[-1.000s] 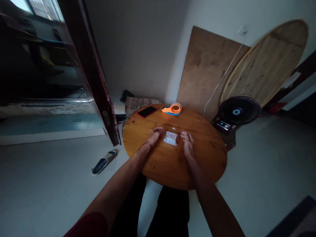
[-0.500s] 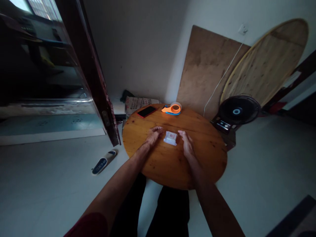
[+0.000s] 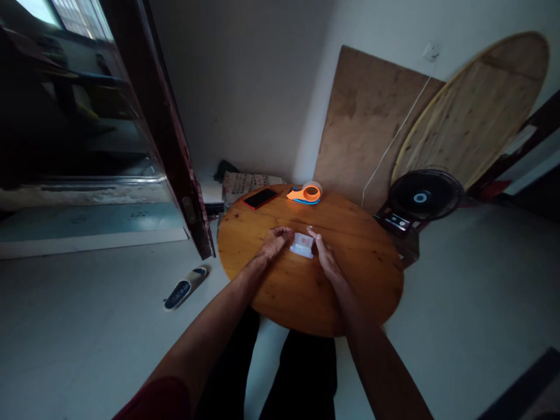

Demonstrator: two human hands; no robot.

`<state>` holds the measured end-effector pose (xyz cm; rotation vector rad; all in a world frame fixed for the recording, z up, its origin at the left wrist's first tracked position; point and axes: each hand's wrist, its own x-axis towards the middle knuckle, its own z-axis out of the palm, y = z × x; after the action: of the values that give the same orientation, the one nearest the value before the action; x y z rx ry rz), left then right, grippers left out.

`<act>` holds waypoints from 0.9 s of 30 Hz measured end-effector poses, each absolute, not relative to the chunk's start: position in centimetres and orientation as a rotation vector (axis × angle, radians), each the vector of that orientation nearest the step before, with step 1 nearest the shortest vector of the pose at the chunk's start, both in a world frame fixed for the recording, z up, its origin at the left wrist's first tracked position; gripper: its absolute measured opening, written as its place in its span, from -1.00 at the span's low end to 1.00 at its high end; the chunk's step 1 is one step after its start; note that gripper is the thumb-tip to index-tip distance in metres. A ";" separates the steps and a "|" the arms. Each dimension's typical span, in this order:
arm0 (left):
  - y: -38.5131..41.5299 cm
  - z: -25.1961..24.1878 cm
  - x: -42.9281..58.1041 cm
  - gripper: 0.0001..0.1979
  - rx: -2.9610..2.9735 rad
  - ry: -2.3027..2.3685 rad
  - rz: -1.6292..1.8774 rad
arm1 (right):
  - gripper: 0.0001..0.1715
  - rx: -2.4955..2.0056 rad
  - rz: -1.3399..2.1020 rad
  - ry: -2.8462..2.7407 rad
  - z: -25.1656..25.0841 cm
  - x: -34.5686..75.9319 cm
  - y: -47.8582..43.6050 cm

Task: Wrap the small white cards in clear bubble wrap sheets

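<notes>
A small whitish, see-through packet point(image 3: 301, 245) with a faint reddish mark lies on the round wooden table point(image 3: 363, 274). Beside its left edge is my left hand point(image 3: 276, 242), its fingers curled together; whatever may be between them is too small to make out. My right hand point(image 3: 326, 255) is at the packet's right edge, fingers stretched forward and nearly touching it. A tiny pale spot point(image 3: 310, 227) shows at the right fingertips, and I cannot tell what it is.
An orange and blue tape dispenser point(image 3: 305, 193) stands at the table's far edge, with a red-edged phone point(image 3: 260, 198) to its left. Right of the table is a black round fan-like device point(image 3: 424, 197). A slipper point(image 3: 186, 288) lies on the floor.
My right hand has moved left and closer to the packet. My left hand has shifted slightly right, toward it. The packet stays in place.
</notes>
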<state>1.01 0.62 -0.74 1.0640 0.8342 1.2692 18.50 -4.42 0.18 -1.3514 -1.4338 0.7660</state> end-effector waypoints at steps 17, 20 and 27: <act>0.1 -0.5 0.8 -0.77 1.214 0.837 1.180 | -0.18 -1.266 0.709 -1.275 0.4 19.2 -4.4; -0.2 -0.1 0.8 -0.81 1.218 0.845 1.183 | -0.21 -1.244 0.717 -1.278 0.8 19.4 -4.6; -0.4 0.4 0.8 -0.84 1.209 0.897 1.193 | -0.25 -1.300 0.790 -1.411 0.9 19.2 -4.6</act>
<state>0.77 -0.43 0.37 1.2087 0.8967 1.1930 19.20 -4.61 0.88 -1.2995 -1.4114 0.7904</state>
